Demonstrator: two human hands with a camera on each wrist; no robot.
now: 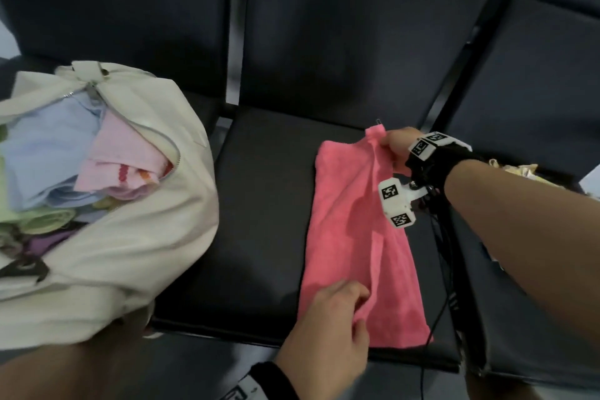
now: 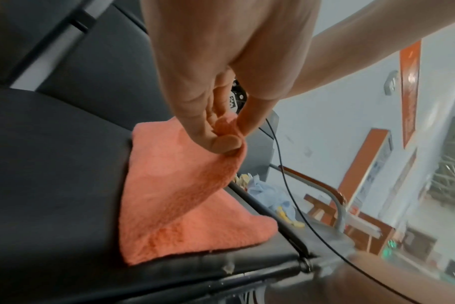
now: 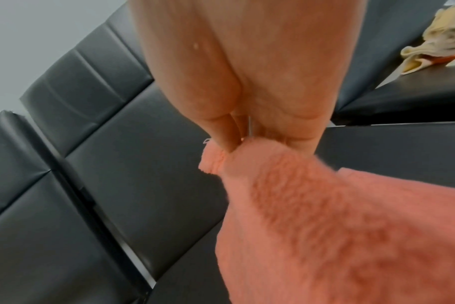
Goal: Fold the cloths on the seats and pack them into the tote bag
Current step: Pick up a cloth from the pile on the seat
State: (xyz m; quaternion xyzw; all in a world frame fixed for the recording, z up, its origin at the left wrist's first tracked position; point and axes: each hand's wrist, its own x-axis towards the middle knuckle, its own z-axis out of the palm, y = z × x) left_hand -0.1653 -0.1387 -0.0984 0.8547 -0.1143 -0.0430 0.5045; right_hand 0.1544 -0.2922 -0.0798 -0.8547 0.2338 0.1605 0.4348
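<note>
A pink fluffy cloth [image 1: 354,237] lies lengthwise on the middle black seat [image 1: 259,221], folded over along its right side. My left hand [image 1: 337,308] pinches the cloth's near edge between thumb and fingers [image 2: 226,142], lifting a fold of it. At the far corner my right hand [image 1: 393,146] pinches the cloth [image 3: 325,226] beside its small hanging loop. The cream tote bag [image 1: 136,237] sits open on the left seat, with blue, pink, green and purple folded cloths [image 1: 65,153] inside.
More crumpled cloths, yellowish [image 3: 434,49] and pale blue [image 2: 270,193], lie on the seat to the right. Black seat backs [image 1: 357,26] rise behind. A thin black cable [image 1: 444,269] hangs from my right wrist across the seat's right edge.
</note>
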